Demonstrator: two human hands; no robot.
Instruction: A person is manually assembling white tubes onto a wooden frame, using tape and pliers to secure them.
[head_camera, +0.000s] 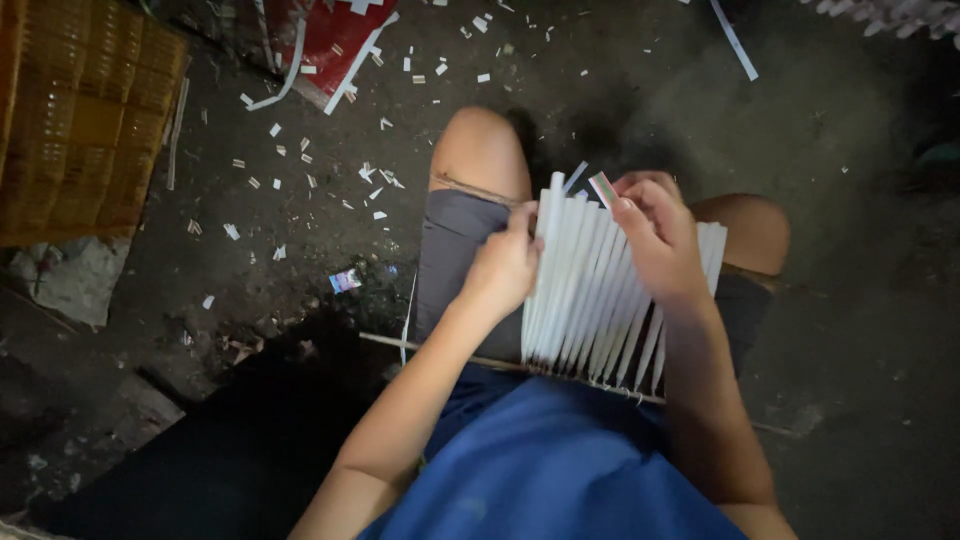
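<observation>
While the row of white strips (590, 290) lies across the lap at the frame centre, long axes running top to bottom, the left hand (505, 268) pinches its left edge and the right hand (655, 240), nearer the top ends, grips one strip tip.

Strips (590, 290) on lap between hands, basket (85, 120) far left on floor (850, 150).

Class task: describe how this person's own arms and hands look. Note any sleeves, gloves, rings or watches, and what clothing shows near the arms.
Both arms are bare from the picture's lower edge to the wrists, with no sleeves showing. The left hand and right hand wear no gloves, and no rings, watch or bracelet can be seen. A blue garment shows between the arms, with dark shorts over the knees.
</observation>
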